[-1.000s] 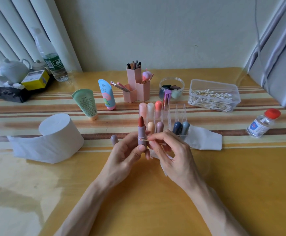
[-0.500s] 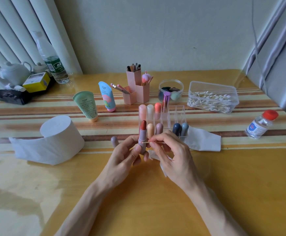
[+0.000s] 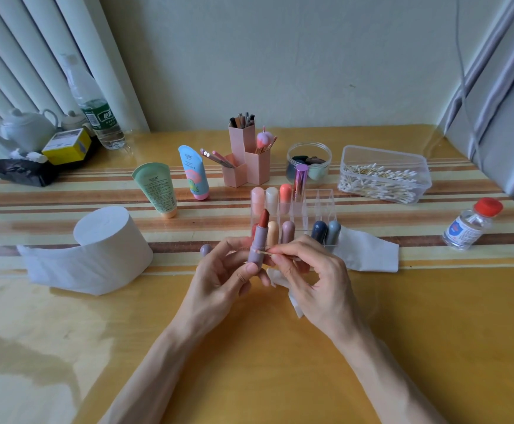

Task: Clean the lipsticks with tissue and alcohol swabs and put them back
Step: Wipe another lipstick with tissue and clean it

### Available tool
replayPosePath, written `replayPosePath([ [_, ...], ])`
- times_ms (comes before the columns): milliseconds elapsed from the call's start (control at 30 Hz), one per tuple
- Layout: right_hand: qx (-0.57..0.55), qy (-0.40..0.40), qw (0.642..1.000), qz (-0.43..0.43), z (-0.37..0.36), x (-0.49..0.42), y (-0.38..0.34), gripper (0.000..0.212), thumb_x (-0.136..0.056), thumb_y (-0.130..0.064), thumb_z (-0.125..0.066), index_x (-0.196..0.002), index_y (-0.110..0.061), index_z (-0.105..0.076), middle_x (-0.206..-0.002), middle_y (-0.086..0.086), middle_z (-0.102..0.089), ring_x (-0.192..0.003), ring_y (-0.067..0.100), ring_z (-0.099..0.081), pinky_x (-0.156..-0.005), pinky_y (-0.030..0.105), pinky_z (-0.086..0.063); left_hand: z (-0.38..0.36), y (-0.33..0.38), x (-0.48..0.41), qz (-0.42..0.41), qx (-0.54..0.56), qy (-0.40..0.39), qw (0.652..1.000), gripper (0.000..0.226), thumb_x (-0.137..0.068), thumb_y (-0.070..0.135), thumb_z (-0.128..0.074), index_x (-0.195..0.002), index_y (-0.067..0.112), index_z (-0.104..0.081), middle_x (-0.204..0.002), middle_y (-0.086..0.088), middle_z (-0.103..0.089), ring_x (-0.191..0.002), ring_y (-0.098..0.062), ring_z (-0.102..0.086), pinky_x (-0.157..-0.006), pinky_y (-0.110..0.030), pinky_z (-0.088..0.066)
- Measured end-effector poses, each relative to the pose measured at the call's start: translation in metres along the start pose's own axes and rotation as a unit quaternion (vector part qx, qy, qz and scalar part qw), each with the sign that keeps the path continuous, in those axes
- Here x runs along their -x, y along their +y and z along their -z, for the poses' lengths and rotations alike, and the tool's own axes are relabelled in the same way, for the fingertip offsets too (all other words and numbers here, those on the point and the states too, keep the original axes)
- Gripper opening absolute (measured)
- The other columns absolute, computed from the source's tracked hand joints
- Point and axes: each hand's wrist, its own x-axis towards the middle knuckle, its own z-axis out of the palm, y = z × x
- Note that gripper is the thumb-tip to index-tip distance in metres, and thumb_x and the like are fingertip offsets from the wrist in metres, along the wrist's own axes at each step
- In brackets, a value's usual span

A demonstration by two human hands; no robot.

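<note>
My left hand [image 3: 219, 280] holds an uncapped lipstick [image 3: 258, 243] upright, mauve tube with a red bullet showing. My right hand [image 3: 311, 280] pinches a cotton swab [image 3: 266, 253] whose tip touches the tube's side. A crumpled bit of tissue [image 3: 283, 283] lies under my right hand. The mauve cap [image 3: 206, 250] lies on the table left of my fingers. Behind stands a clear organizer [image 3: 323, 206] with several capped lipsticks. A folded tissue [image 3: 369, 252] lies to its right.
A toilet paper roll [image 3: 102, 246] sits at left, an alcohol bottle [image 3: 471, 223] with a red cap at right, a clear box of cotton swabs [image 3: 384, 175] behind it. Two cream tubes [image 3: 154, 188], pink brush holders [image 3: 246, 160] and a sponge jar [image 3: 309, 163] stand further back.
The swab tip has slid slightly along the lipstick tube while both hands stay in place; the view has shifted a little.
</note>
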Motion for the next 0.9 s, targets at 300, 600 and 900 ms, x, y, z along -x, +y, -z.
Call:
replayPosePath([
  [300,0.015,-0.003,1.0,0.02,-0.0043,0.0021,0.0015,0.011,-0.1,-0.01,-0.071,-0.109,-0.008,-0.078,-0.099,-0.003,-0.07,-0.094,0.01,-0.069,-0.082,0.015,-0.05,0.0014,-0.0027,0.0013,0.0,-0.03,-0.042,0.999,0.02,-0.105,0.011,-0.055,-0.121,0.0,-0.061,-0.089,-0.011,-0.065,-0.082,-0.016,-0.06,-0.069,-0.022,-0.046],
  [600,0.015,0.001,1.0,0.02,-0.0031,0.0014,0.0015,0.012,-0.101,-0.012,-0.069,-0.11,-0.008,-0.078,-0.099,-0.004,-0.069,-0.095,0.011,-0.07,-0.08,0.017,-0.053,0.0021,0.0029,0.0011,-0.011,-0.092,-0.064,0.994,0.026,-0.108,0.021,-0.046,-0.098,0.004,-0.062,-0.089,-0.016,-0.055,-0.074,-0.027,-0.048,-0.071,-0.041,-0.043],
  [900,0.009,-0.001,1.0,0.01,-0.0032,0.0018,0.0015,0.011,-0.101,-0.01,-0.07,-0.11,-0.009,-0.077,-0.098,-0.004,-0.069,-0.093,0.013,-0.071,-0.078,0.022,-0.056,0.0038,-0.0017,0.0007,-0.012,-0.008,-0.012,1.0,0.025,-0.103,0.009,-0.052,-0.117,-0.011,-0.056,-0.096,-0.014,-0.07,-0.088,-0.026,-0.068,-0.071,-0.034,-0.055],
])
